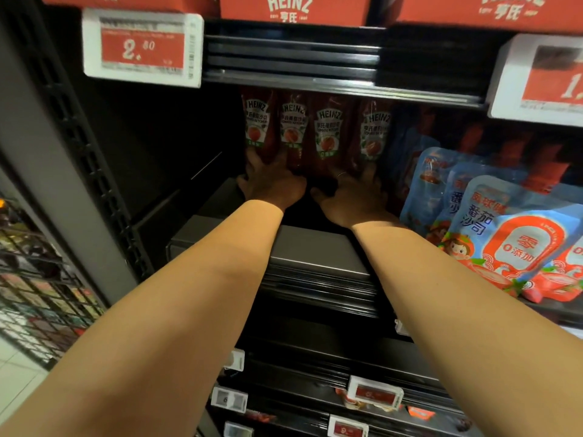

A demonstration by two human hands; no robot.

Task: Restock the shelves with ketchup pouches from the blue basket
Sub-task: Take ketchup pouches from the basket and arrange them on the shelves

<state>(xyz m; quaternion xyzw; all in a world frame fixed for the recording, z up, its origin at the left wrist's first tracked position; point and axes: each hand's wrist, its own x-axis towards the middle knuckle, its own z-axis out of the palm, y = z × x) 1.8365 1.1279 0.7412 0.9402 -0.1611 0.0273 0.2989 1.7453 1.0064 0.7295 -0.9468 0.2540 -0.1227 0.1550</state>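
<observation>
With fingers (252, 159) of both hands spread against their bases, the soft, floppy ketchup pouches (328, 134) likely sag and slip; better held low.

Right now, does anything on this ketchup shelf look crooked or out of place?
Mostly tidy. The four Heinz pouches stand upright in a row at the back, both hands at their bases. The blue pouches beside them lean forward, overlapping. Lower down, a small orange packet lies loose on the shelf edge.
</observation>
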